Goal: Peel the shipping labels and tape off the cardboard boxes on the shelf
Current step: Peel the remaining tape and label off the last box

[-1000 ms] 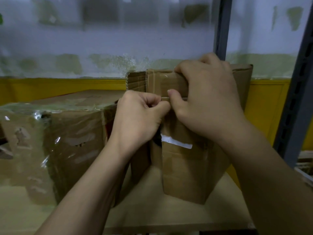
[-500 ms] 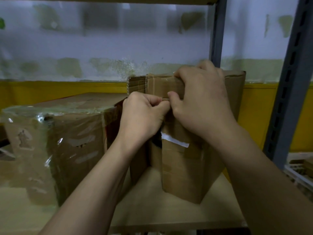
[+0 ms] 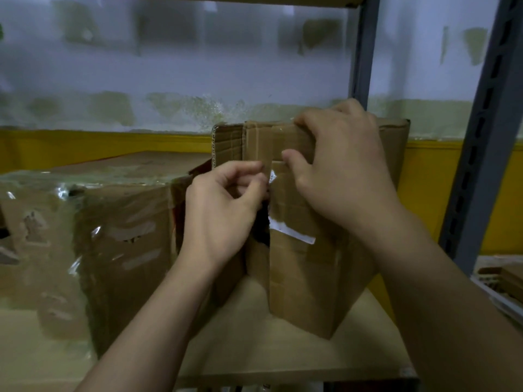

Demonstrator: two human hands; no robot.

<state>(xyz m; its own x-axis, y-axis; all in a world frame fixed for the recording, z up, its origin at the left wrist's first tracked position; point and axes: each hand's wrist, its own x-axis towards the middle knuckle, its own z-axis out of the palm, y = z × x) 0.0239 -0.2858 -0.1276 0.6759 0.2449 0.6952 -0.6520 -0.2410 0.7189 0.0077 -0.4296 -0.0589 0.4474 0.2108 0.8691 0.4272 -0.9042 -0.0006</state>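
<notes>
- Currently, box stands centre frame on shelf.
- Left hand pinches tape at the front seam.
- Right hand grips the box's top edge.
- Tape is probably thin and tear-prone: hold its loose end.
- Box looks light: brace it.

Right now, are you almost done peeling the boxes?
Not nearly. Nothing looks finished. The left hand pinches a tape strip on the upright box while the right hand grips its top. Its white label scrap and the shiny tape on the big box remain.
</notes>
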